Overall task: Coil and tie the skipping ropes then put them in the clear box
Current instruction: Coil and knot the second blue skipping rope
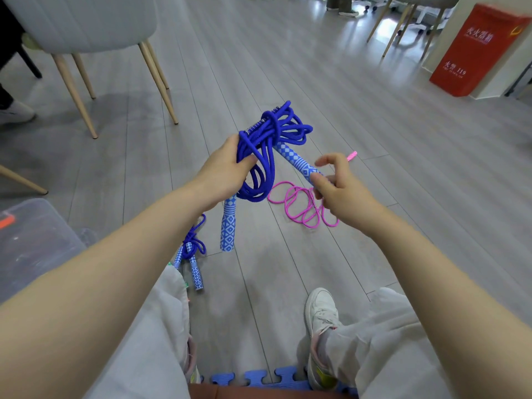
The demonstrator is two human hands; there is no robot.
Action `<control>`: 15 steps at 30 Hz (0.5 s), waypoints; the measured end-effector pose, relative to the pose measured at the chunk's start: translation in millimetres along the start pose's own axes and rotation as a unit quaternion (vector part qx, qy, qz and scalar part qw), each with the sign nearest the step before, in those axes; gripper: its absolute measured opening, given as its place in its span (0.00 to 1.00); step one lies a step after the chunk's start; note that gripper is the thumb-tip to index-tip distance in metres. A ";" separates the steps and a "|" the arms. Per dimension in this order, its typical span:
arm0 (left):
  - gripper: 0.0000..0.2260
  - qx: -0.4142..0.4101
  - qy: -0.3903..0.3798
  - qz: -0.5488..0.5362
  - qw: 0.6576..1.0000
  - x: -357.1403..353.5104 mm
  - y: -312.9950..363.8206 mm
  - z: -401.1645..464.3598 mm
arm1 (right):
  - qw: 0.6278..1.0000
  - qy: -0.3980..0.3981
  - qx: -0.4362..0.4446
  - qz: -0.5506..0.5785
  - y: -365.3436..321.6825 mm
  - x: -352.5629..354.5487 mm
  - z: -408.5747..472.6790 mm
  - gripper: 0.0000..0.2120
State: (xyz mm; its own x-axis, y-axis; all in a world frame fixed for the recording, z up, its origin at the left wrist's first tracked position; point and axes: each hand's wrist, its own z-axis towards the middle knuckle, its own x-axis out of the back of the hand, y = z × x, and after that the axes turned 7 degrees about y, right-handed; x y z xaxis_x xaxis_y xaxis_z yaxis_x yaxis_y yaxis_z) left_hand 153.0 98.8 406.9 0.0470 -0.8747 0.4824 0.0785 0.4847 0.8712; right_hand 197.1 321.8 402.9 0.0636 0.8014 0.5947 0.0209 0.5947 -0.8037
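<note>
My left hand (227,165) grips a bundle of coiled blue skipping rope (270,145) held above the floor. One blue-and-white patterned handle (228,226) hangs down from the bundle. My right hand (336,188) pinches the other patterned handle (299,162), which slants up toward the coil. A pink skipping rope (302,207) lies loosely looped on the floor just under my right hand, its pink handle tip (351,156) showing beyond my fingers. A second blue rope (192,249), coiled and tied, lies on the floor by my left knee. The clear box (31,240) stands at the left edge.
A grey chair with wooden legs (86,53) stands at the back left. A red box (475,50) sits at the back right beside more chair legs. Another person's shoe (14,110) shows at the far left. Blue foam mat pieces (259,377) lie under my feet.
</note>
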 end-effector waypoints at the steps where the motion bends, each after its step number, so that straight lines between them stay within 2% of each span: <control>1: 0.11 -0.009 0.013 0.010 1.000 1.9 1.5 0.1 | 1.000 -0.009 -0.001 -0.019 1.2 3.9 1.3 0.08; 4: 0.08 -0.028 0.036 -0.002 0.999 4.3 3.7 -0.5 | 0.998 -0.037 -0.023 -0.050 7.1 10.6 4.1 0.12; 8: 0.06 -0.014 0.030 -0.087 0.996 6.2 7.1 -3.0 | 0.995 -0.013 -0.059 -0.076 16.8 11.2 9.5 0.14; 11: 0.06 0.001 0.039 -0.115 0.993 13.2 6.8 0.9 | 0.984 0.010 -0.084 -0.158 28.3 15.2 14.4 0.17; 13: 0.08 0.005 0.076 -0.164 0.983 22.7 9.5 5.0 | 0.963 -0.013 -0.117 -0.243 34.2 16.8 11.3 0.17; 15: 0.10 0.000 0.087 -0.248 0.965 37.5 12.7 9.7 | 0.962 -0.059 -0.142 -0.227 40.1 13.6 6.2 0.17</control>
State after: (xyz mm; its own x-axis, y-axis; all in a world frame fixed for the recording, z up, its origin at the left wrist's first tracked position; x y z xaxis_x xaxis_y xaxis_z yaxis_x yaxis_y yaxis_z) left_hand 146.1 72.2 436.9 0.1703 -0.9853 -0.0154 0.1333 0.0075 0.9911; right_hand 192.6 357.0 378.9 -0.1301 0.4743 0.8707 0.2933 0.8572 -0.4232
